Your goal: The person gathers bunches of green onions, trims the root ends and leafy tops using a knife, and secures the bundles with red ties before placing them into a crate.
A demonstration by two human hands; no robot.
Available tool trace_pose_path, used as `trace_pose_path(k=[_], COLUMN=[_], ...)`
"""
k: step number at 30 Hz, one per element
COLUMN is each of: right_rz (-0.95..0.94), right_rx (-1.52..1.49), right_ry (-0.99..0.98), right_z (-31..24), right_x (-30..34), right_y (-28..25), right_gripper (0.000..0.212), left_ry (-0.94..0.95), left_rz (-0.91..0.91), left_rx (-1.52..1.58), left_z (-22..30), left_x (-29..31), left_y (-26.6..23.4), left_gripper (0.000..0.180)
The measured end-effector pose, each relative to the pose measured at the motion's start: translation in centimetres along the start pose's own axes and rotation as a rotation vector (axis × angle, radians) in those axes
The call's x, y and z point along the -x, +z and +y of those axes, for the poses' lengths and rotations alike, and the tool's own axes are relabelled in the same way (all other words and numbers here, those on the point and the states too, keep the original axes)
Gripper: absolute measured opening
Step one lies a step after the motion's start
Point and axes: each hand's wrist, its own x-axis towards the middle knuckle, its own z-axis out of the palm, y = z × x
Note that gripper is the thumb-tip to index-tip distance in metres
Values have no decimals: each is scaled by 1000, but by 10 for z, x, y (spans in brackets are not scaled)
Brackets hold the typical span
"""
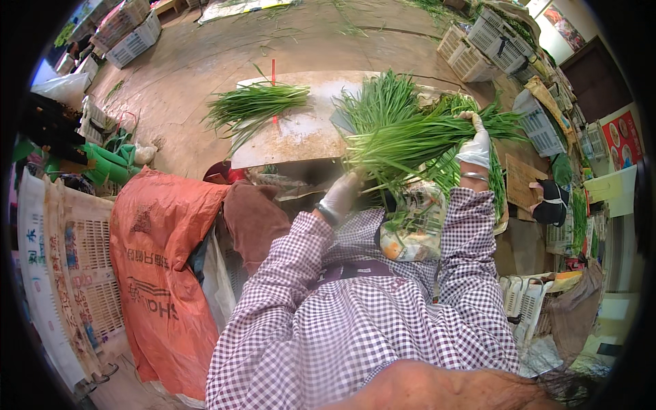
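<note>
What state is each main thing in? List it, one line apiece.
Long green leafy bundle: held sideways
Left white-gloved hand: grip closed on bundle's stalk end
Right white-gloved hand: at bundle's leafy end, closure unclear
Flat whitish board: brown-stained
Smaller green leafy bundle: lying on board
Orange-red plastic sack: draped, creased

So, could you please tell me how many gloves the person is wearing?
2: one white glove on the left hand, by the stem ends of the green bundle, another on the right hand, toward its leaf tips.
</note>
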Motion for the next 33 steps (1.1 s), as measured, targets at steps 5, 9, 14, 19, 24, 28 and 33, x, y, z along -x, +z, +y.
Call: trace_pose_path(k=[5,9,14,19,24,28,33], right_rz=[-47,-36,-25,3,-6,-12,-4], right_rx=[-9,10,39,-41,109,-22,10], right_ry=[1,-27,-104,-106,-41,47,106], right_z=[12,4,-19,-22,1,14,16], right_x=[8,10,5,6,25,35,41], right_y=[12,20,19,5,30,36,44], right_gripper=[15,19,17,16,16,16,14], left_ry=[-157,-141,-300,38,397,268,194], left_rz=[187,181,467,418,381,308,304], left_rx=[-47,-122,-465,-1101,-609,-239,-285], left_z=[0,15,-7,-16,-21,-9,-12], left_x=[-18,-9,8,25,-3,-11,-9], left_y=[16,15,-54,-50,-18,3,-3], left_gripper=[31,17,13,45,60,48,37])
